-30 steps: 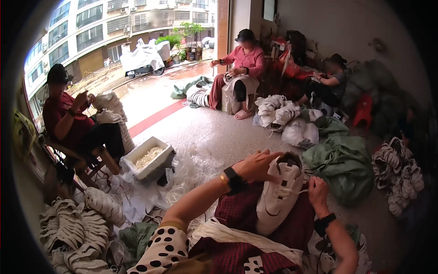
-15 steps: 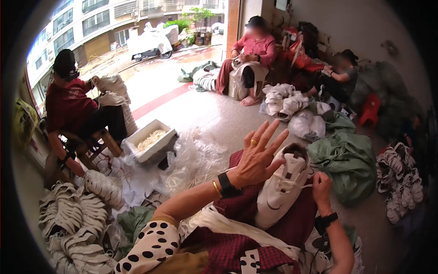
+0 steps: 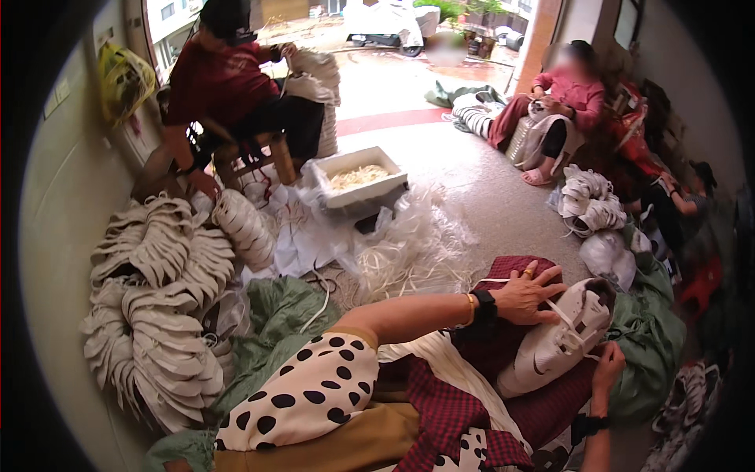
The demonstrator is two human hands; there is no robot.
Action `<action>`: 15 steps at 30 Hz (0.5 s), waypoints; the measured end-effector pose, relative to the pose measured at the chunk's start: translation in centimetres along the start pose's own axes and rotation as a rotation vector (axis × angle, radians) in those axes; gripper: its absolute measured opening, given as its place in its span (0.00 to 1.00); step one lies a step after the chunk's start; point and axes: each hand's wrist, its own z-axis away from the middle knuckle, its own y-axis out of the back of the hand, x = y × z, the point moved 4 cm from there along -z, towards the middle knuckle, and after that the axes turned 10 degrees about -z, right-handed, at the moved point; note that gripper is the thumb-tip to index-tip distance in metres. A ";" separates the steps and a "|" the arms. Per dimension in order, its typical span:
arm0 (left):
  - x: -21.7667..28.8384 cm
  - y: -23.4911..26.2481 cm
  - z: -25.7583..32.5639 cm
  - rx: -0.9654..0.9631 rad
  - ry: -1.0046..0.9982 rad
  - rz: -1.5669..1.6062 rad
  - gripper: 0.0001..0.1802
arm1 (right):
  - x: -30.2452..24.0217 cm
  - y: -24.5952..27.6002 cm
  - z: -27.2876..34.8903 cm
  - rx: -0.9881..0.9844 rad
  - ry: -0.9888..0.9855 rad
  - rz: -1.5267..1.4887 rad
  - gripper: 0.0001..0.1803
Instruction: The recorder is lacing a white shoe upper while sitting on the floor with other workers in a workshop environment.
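Observation:
A white sneaker (image 3: 560, 334) rests tilted across my lap on dark red checked cloth, its opening away from me. My left hand (image 3: 528, 296) lies at the sneaker's left side with the fingers stretched and apart, the fingertips close to a white lace near the eyelets. At the other side my right hand (image 3: 607, 368) is closed, pinching a lace that runs out from the sneaker. A bundle of loose white laces (image 3: 448, 355) lies over my lap, left of the sneaker.
Stacked white shoe uppers (image 3: 169, 315) fill the left side, beside green sacking (image 3: 287, 334). Ahead stand a white foam box (image 3: 363, 197) holding pale laces and crumpled clear plastic (image 3: 417, 244). A person in dark red (image 3: 220, 86) sits at left. Another in pink (image 3: 570, 98) sits farther back.
My left hand has come down from its raised position to the sneaker's side. The right hand keeps its pinch on the lace. The view has swung left.

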 end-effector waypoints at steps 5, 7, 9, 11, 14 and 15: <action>-0.3 -0.3 0.9 0.005 0.029 0.060 0.44 | -0.2 -0.1 -0.1 -0.045 -0.027 0.013 0.16; -0.6 -0.2 0.9 0.015 0.029 0.075 0.45 | 0.0 -0.5 0.0 -0.073 -0.037 0.014 0.16; -0.5 -0.4 0.6 0.072 -0.008 0.089 0.46 | 1.0 -0.2 -0.2 -0.020 0.033 -0.021 0.17; -0.5 -0.6 0.7 0.051 0.018 0.094 0.45 | 1.5 -0.4 0.0 -0.048 -0.016 -0.070 0.17; -0.7 -0.3 0.7 0.048 0.017 0.096 0.44 | 1.1 -0.6 -0.3 -0.074 -0.061 -0.085 0.18; -0.4 -0.1 0.5 0.039 0.006 0.116 0.44 | 1.7 0.0 -0.3 -0.070 -0.053 -0.070 0.18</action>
